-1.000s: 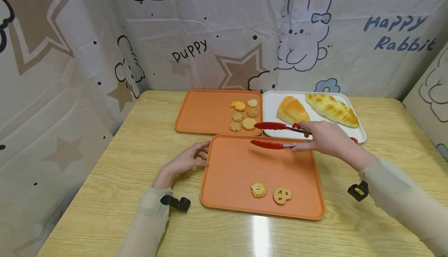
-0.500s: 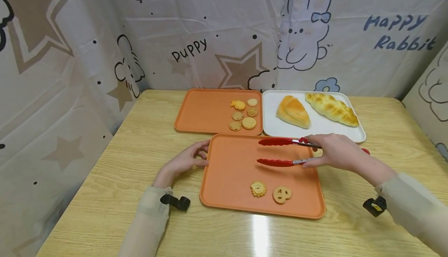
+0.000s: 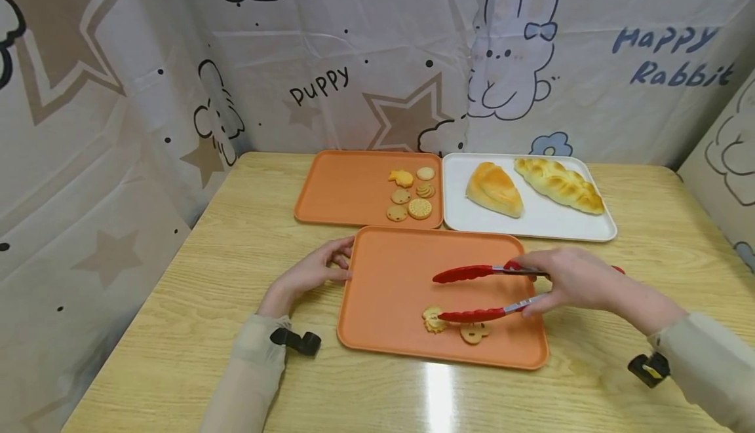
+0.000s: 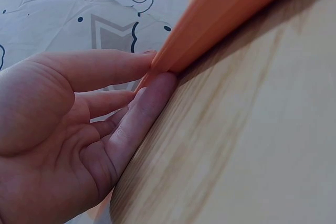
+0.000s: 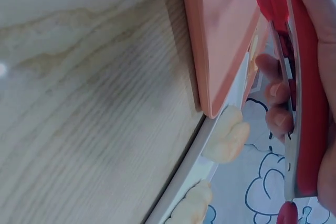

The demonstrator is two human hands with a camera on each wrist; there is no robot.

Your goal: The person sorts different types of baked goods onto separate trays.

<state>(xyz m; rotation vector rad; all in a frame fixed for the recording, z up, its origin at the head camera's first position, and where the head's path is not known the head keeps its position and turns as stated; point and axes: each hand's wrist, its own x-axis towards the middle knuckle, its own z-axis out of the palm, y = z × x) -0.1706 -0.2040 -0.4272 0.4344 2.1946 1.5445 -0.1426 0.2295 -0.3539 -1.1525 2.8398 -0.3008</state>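
Fingers of right hand pinching red tongs, tips apart over two cookies on near orange tray. Left hand flat, touching tray's left edge. Five cookies left on far tray.

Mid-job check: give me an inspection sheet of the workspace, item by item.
Surface: wooden table, glare near front edge.
Job's things: red tongs, arms apart, over near orange tray; two cookies beneath the lower arm.
Clutter: far orange tray with five cookies; white tray with two breads.
Grippers: right hand grips tongs; left hand touches near tray's edge.
Cables: nothing seen.
Surroundings: cartoon-print curtain.
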